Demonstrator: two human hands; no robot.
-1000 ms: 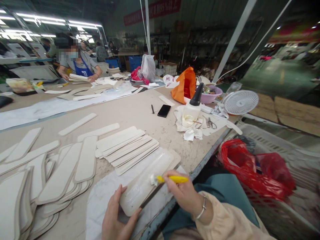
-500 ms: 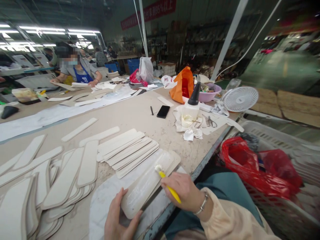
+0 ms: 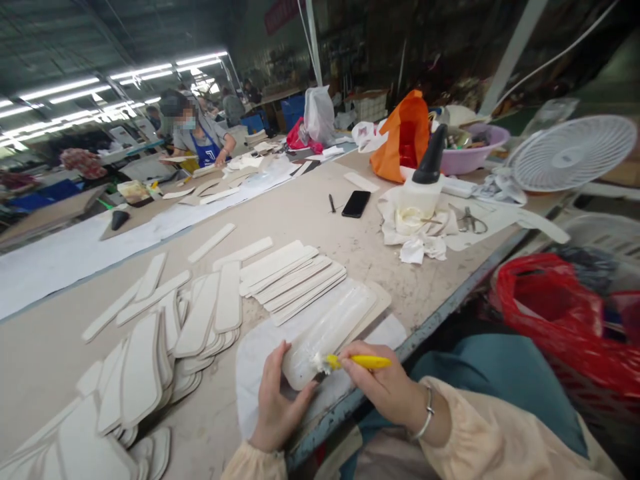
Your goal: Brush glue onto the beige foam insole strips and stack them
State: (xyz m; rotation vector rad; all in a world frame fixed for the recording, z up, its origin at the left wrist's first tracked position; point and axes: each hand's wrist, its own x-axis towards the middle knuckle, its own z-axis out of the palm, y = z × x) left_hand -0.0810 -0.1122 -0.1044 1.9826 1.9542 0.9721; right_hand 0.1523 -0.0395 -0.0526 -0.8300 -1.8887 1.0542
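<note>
1. from my end, i see the right hand (image 3: 383, 380) pinching a yellow-handled brush (image 3: 367, 361) between thumb and fingers.
2. its whitened bristles touch the near part of a glossy, pale long panel (image 3: 340, 317).
3. i have the panel lying over a white sheet (image 3: 253, 353), just beside a fanned row of strips (image 3: 295, 277).
4. the left hand (image 3: 280, 403) is spread, thumb and fingers about the panel's near end.
</note>
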